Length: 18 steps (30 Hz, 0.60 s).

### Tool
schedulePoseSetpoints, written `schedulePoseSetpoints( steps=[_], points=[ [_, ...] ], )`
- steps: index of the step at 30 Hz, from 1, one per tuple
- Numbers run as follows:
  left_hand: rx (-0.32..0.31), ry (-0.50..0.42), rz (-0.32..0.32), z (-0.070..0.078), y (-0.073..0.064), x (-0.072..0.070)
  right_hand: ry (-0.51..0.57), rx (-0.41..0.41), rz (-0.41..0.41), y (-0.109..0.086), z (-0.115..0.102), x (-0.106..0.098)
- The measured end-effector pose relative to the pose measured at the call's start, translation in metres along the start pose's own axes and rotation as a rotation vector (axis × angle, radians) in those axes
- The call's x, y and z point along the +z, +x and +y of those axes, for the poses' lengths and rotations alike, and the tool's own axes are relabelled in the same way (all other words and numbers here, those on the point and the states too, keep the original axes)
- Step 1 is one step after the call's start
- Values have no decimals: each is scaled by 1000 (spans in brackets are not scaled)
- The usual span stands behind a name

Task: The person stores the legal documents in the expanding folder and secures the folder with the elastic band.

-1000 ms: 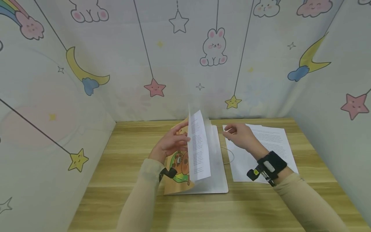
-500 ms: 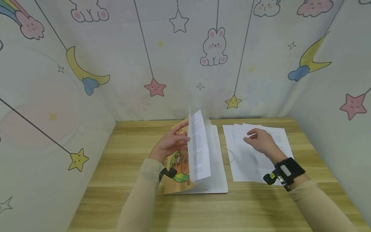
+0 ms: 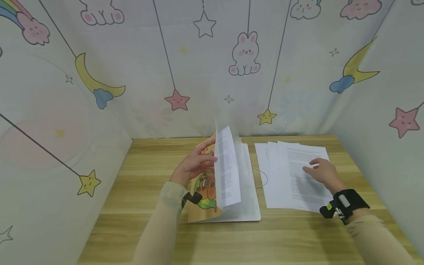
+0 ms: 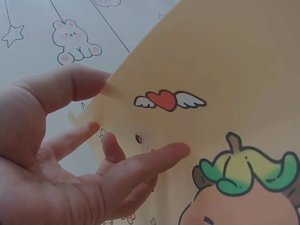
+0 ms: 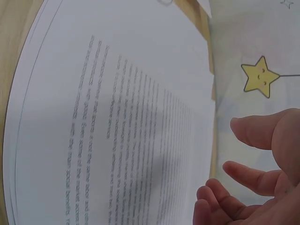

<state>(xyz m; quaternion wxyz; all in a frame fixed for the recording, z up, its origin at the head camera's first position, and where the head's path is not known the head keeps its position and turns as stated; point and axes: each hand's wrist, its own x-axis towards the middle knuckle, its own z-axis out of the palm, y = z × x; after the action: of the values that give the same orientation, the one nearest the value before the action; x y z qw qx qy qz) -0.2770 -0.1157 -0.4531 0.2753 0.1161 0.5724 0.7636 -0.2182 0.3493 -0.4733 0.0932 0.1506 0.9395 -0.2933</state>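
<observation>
A file folder (image 3: 249, 191) lies partly opened, its orange cartoon cover (image 4: 225, 84) raised toward the left. A clear sleeve page with a printed sheet (image 3: 228, 169) stands upright inside it. The left hand (image 3: 196, 163) holds the cover and raised pages by their edge, with fingers spread along it; in the left wrist view some fingertips lie over the cover. Just above several loose printed sheets (image 3: 276, 184) is the right hand (image 3: 322, 172), its thumb and fingers apart and holding nothing. In the right wrist view the fingers (image 5: 253, 180) lie beside the sheets' edge.
An elastic loop (image 3: 265, 176) sticks out from the folder's right edge toward the sheets. The wooden table (image 3: 139, 206) meets cloth walls (image 3: 212, 81) with cartoon prints at the back and both sides.
The right hand has moved right and toward the person across the loose sheets, uncovering their left part, which now looks fanned out. The left hand and folder have stayed still.
</observation>
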Motion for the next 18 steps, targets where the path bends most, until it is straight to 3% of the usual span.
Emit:
schedulePoseSetpoints(
  steps=[10,18],
  points=[
    [-7,-6,18,3,-3,1,-14,132,-18,5,26,-9],
    [-1,-4,25,1,-4,1,-161,158,-12,11,51,-3]
  ],
)
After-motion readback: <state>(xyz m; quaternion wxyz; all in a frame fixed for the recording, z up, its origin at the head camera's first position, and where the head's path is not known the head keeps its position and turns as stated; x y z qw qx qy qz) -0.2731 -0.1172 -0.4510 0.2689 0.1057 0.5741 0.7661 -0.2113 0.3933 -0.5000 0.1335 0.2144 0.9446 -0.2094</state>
